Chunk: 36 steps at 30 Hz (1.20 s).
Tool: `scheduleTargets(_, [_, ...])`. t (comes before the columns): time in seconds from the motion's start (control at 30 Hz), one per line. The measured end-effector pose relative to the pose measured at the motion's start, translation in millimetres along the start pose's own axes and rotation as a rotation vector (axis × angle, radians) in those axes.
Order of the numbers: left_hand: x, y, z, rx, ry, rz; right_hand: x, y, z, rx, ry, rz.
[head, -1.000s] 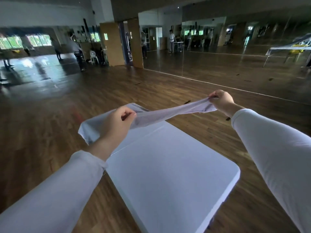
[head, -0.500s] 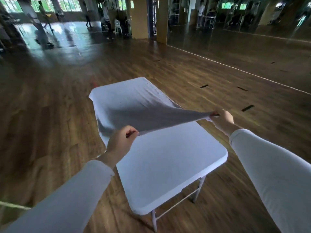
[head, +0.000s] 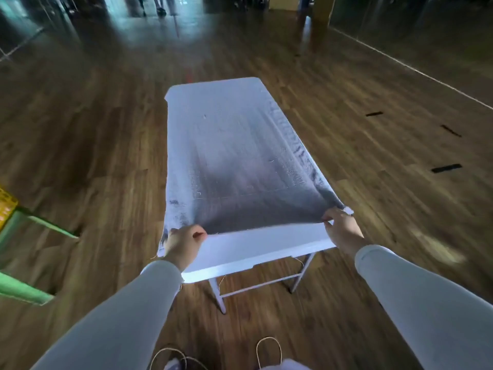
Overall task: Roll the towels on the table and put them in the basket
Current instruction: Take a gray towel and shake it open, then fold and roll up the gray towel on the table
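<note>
Bottom edge: two thin loop handles; whatever they belong to is cut off. My left hand pinches the towel at its near-left corner, fingers curled, fingertips mostly hidden behind the knuckles. My right hand pinches the near-right corner. The towel is spread lengthwise over the table, with the near hem raised slightly and the left edge hanging over the side. Only a bare near strip and the legs of the table are visible. Frame left: green frame with a yellow gridded thing on it, both cropped, so I can't tell if it's the basket. Farther out: black tape marks on the floor, blurred legs at the top.
</note>
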State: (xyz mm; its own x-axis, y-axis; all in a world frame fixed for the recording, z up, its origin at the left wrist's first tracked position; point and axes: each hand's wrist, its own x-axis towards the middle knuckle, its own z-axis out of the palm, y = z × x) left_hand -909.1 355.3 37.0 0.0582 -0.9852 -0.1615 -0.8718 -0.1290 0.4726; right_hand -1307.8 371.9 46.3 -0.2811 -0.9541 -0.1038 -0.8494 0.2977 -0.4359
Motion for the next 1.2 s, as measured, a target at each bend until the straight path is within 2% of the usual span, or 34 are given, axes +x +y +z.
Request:
scheduleTargets(0.1, [-9,-5,17,0.088,0.0,-0.04,0,8,6,-0.079,-0.085,-0.009])
scheduleTargets(0.23, [-20,-7,33,0.151,0.004,-0.058,-9,19,14,-0.067,-0.259,-0.027])
scheduleTargets(0.4, [-27,-18,52,0.193,-0.069,-0.048,-22,35,28,-0.078,-0.353,0.054])
scheduleTargets(0.57, [-31,-17,62,0.248,-0.096,-0.028,-21,41,35,-0.144,-0.453,0.031])
scheduleTargets(0.7, [-29,-9,63,0.251,-0.123,-0.02,-16,37,34,-0.096,-0.455,0.101])
scheduleTargets(0.83, [-29,-4,62,0.231,-0.157,-0.013,-15,29,34,-0.144,-0.481,0.095])
scheduleTargets(1.0, [-27,12,59,0.149,-0.228,0.065,-28,16,33,-0.088,-0.452,0.142])
scheduleTargets(1.2, [-16,71,63,0.086,-0.304,0.244,-45,16,22,0.092,-0.335,0.268])
